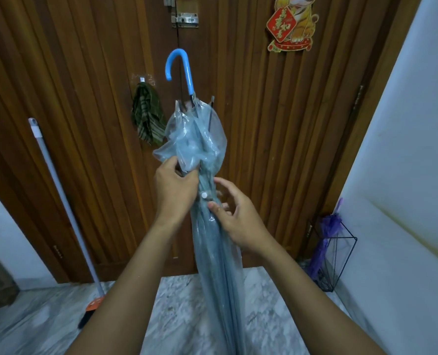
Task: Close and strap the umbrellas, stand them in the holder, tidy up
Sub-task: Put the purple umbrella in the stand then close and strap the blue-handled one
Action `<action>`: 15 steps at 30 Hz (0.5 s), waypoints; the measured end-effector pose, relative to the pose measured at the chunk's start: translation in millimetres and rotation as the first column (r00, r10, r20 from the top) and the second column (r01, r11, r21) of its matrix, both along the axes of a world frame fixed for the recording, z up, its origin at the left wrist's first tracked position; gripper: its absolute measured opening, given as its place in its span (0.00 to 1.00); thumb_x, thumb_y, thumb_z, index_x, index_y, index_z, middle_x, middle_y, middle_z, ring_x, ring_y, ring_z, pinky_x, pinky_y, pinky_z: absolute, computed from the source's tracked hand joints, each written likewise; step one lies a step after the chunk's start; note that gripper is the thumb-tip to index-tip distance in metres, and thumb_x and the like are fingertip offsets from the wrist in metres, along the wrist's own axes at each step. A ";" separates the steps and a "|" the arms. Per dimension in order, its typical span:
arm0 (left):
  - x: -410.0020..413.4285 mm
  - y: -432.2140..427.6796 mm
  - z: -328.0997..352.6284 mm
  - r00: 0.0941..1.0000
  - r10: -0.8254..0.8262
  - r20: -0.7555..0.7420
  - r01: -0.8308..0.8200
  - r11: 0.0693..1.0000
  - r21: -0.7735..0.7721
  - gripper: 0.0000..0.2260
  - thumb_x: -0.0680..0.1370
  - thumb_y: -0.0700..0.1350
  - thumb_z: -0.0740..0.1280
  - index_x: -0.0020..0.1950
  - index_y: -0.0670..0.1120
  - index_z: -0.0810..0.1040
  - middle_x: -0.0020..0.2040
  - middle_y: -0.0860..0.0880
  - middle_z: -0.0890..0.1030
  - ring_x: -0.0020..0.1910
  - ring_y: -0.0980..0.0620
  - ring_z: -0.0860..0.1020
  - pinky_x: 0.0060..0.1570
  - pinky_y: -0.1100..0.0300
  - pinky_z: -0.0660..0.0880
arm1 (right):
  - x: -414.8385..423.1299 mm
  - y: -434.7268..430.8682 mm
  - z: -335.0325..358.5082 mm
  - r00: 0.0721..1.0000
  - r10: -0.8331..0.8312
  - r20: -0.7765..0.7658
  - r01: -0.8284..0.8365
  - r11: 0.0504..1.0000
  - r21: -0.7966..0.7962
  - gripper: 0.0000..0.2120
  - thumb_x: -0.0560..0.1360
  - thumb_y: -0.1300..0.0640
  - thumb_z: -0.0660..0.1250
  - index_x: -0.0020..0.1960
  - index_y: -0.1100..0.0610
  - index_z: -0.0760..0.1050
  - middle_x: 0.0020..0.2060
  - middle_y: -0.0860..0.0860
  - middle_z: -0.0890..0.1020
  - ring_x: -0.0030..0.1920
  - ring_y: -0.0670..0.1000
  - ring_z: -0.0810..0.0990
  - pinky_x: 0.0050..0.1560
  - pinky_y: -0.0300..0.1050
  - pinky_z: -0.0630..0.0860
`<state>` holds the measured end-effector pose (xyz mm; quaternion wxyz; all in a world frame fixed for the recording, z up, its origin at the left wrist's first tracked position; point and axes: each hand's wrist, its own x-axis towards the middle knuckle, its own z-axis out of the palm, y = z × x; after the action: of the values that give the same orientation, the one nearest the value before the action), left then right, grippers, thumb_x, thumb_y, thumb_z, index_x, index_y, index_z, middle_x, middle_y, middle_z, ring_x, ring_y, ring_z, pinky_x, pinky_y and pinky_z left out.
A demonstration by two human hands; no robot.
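Blue umbrella [216,252], closed | left hand [175,192] grips it | right hand [237,219] pinches it

Open floor [177,303] ahead; right-hand wire holder [341,262] perhaps half full with purple umbrella [327,237].
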<state>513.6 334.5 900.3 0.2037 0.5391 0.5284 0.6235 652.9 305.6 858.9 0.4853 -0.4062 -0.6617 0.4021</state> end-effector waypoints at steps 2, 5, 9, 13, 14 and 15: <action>5.0 7.7 0.6 0.999 -0.029 0.038 0.030 0.999 -0.037 0.09 0.74 0.49 0.73 0.46 0.43 0.83 0.42 0.45 0.85 0.42 0.42 0.84 0.42 0.42 0.80 | 7.3 6.4 -1.7 1.000 -0.014 0.017 0.014 1.000 -0.011 0.23 0.79 0.59 0.68 0.71 0.47 0.68 0.58 0.50 0.78 0.48 0.50 0.85 0.48 0.44 0.83; 21.8 21.4 -5.6 0.992 -0.116 0.051 0.120 0.988 -0.099 0.08 0.73 0.49 0.74 0.45 0.45 0.84 0.42 0.47 0.85 0.41 0.47 0.84 0.42 0.49 0.80 | 20.6 15.5 -12.7 0.996 -0.087 -0.016 0.086 0.995 -0.053 0.24 0.77 0.53 0.70 0.71 0.45 0.68 0.57 0.47 0.79 0.48 0.50 0.85 0.51 0.49 0.83; 57.5 46.1 -21.6 0.921 -0.388 0.009 0.385 0.909 -0.159 0.07 0.75 0.48 0.73 0.52 0.51 0.83 0.48 0.54 0.83 0.46 0.56 0.82 0.52 0.50 0.81 | 51.0 31.4 -30.3 0.949 -0.290 -0.123 0.279 0.955 -0.096 0.24 0.74 0.55 0.74 0.66 0.46 0.69 0.54 0.50 0.82 0.44 0.49 0.87 0.44 0.48 0.84; 98.7 57.6 -45.2 0.785 -0.602 0.148 0.618 0.742 -0.259 0.22 0.78 0.43 0.69 0.71 0.50 0.69 0.61 0.54 0.77 0.47 0.65 0.81 0.46 0.67 0.80 | 104.2 52.0 -37.0 0.862 -0.459 -0.213 0.437 0.888 -0.145 0.24 0.74 0.59 0.73 0.66 0.49 0.68 0.52 0.55 0.84 0.42 0.52 0.87 0.40 0.44 0.82; 110.4 64.9 -56.2 0.769 -0.622 0.150 0.635 0.711 -0.302 0.24 0.78 0.42 0.69 0.73 0.50 0.67 0.63 0.53 0.76 0.47 0.64 0.80 0.40 0.71 0.78 | 119.2 56.8 -36.6 0.845 -0.492 -0.208 0.469 0.870 -0.152 0.25 0.75 0.58 0.73 0.68 0.51 0.67 0.52 0.55 0.83 0.43 0.51 0.87 0.40 0.43 0.82; 125.1 72.6 -66.0 0.742 -0.654 0.148 0.657 0.664 -0.357 0.24 0.78 0.42 0.69 0.73 0.49 0.67 0.63 0.51 0.77 0.48 0.62 0.80 0.36 0.73 0.76 | 136.0 63.8 -37.2 0.831 -0.514 -0.210 0.492 0.857 -0.151 0.25 0.75 0.58 0.73 0.68 0.51 0.67 0.53 0.55 0.83 0.42 0.49 0.87 0.39 0.41 0.81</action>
<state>638.7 407.2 834.3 0.5180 0.6392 0.4105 0.3932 788.9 369.4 821.7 0.6322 -0.5354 -0.4479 0.3364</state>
